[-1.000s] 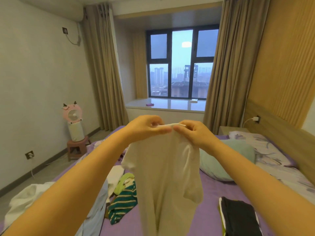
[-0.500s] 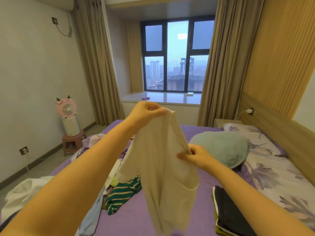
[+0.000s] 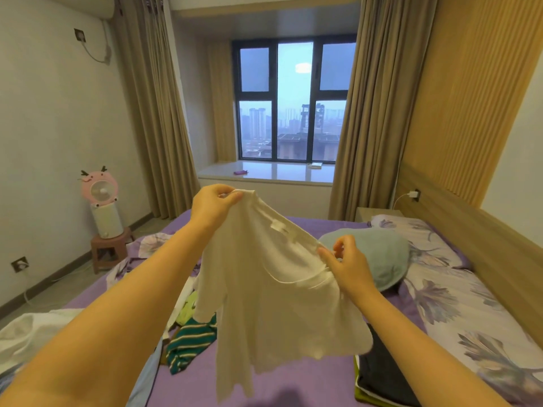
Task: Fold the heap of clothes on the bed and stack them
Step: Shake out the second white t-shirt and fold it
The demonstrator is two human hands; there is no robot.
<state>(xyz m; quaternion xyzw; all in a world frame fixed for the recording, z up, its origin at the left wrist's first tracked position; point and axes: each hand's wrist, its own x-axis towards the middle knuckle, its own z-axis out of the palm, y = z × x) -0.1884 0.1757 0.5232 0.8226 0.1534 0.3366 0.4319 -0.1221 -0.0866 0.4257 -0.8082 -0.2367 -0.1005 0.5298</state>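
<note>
Two hands hold one white shirt (image 3: pixel 273 277) up in the air above the bed (image 3: pixel 235 383). The left hand (image 3: pixel 213 205) pinches one shoulder of it up high; the right hand (image 3: pixel 348 265) pinches the other shoulder lower down, so the neckline slopes down to the right and the body hangs loose between the forearms. Under the shirt's left side lies the unfolded heap: a green striped garment (image 3: pixel 191 342), a bit of yellow-green cloth (image 3: pixel 188 309) and a white piece (image 3: pixel 26 333) at the bed's left edge. A folded stack with a dark garment (image 3: pixel 382 374) on top sits at lower right on the purple sheet. Behind the right hand is a pale green pillow (image 3: pixel 382 257), then a floral pillow (image 3: pixel 411 230) by the wooden headboard (image 3: pixel 484 239). Beige curtains (image 3: pixel 155 113) frame a window (image 3: pixel 291 101); a pink fan (image 3: pixel 101 201) stands on a stool (image 3: pixel 107 248) at the left wall.
</note>
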